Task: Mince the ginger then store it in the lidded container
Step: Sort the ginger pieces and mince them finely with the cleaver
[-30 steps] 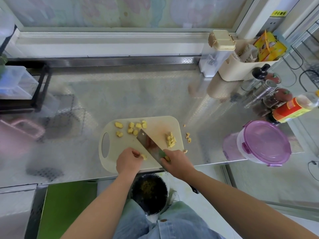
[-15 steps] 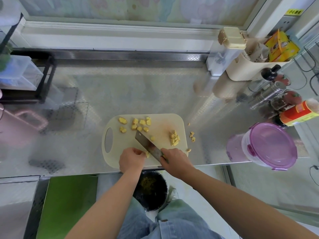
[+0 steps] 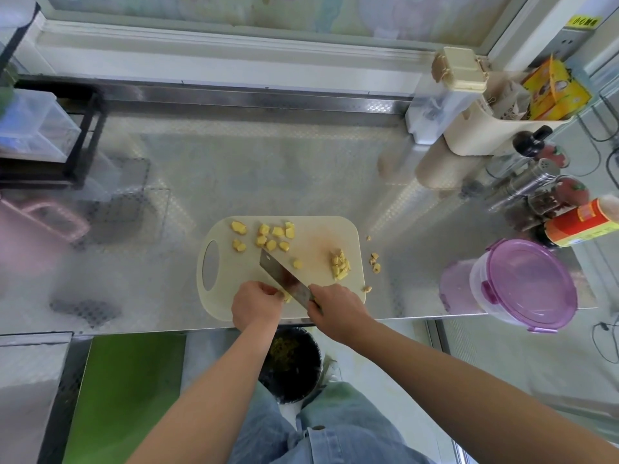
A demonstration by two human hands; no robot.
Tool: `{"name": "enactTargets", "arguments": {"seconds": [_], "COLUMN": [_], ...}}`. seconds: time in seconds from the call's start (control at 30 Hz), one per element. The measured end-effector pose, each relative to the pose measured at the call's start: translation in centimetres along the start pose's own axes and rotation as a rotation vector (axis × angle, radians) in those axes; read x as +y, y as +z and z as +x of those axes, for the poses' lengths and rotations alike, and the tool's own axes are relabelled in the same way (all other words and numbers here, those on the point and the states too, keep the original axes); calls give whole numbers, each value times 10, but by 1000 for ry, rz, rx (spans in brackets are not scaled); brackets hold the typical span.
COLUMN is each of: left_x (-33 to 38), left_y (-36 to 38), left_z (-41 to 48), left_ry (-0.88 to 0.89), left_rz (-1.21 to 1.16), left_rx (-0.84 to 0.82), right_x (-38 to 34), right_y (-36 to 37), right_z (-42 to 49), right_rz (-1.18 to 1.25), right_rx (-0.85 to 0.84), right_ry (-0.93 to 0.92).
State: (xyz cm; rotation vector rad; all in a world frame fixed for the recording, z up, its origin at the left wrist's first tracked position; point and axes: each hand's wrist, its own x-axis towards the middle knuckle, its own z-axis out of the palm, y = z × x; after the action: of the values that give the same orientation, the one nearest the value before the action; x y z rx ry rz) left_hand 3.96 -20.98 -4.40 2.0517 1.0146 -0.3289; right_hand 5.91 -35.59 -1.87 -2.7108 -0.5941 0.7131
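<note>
One wide-angle head-worn camera looks steeply down from close above the near edge of the cutting board [image 3: 315, 239], facing across the bench [image 3: 268, 169] beyond it.

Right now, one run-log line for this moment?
phase: mincing; right hand: grips knife; left hand: holds ginger; lidded container: closed, aside

Both bare forearms reach forward from below and converge. The left hand [image 3: 256, 306] lies knuckles up, its fingers curled down, the fingertips pinning a ginger piece [image 3: 287, 298]. The right hand [image 3: 338, 311], just beside it, is curled round the handle of the knife [image 3: 281, 277], wrist angled inward.
</note>
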Motion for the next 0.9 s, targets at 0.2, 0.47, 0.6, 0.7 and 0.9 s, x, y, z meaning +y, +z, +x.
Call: {"name": "enactTargets", "arguments": {"seconds": [0.2, 0.47, 0.6, 0.7, 0.9], "left_x": [2, -1, -3, -3, -3], "left_y": [-1, -1, -1, -1, 0], "left_z": [0, 2, 4, 4, 5], "left_ry": [6, 18, 9, 18, 11], "left_rz": [4, 2, -10, -12, -14], "left_rx": [-9, -23, -28, -29, -30], "right_x": [-6, -8, -4, -4, -6], "right_y": [3, 1, -6, -6, -6], "right_z": [7, 4, 4, 4, 1], "right_rz": [-41, 111, 115, 78, 55], "right_rx": [-32, 46, 40, 2, -25], "right_ry": [-16, 41, 13, 14, 19]}}
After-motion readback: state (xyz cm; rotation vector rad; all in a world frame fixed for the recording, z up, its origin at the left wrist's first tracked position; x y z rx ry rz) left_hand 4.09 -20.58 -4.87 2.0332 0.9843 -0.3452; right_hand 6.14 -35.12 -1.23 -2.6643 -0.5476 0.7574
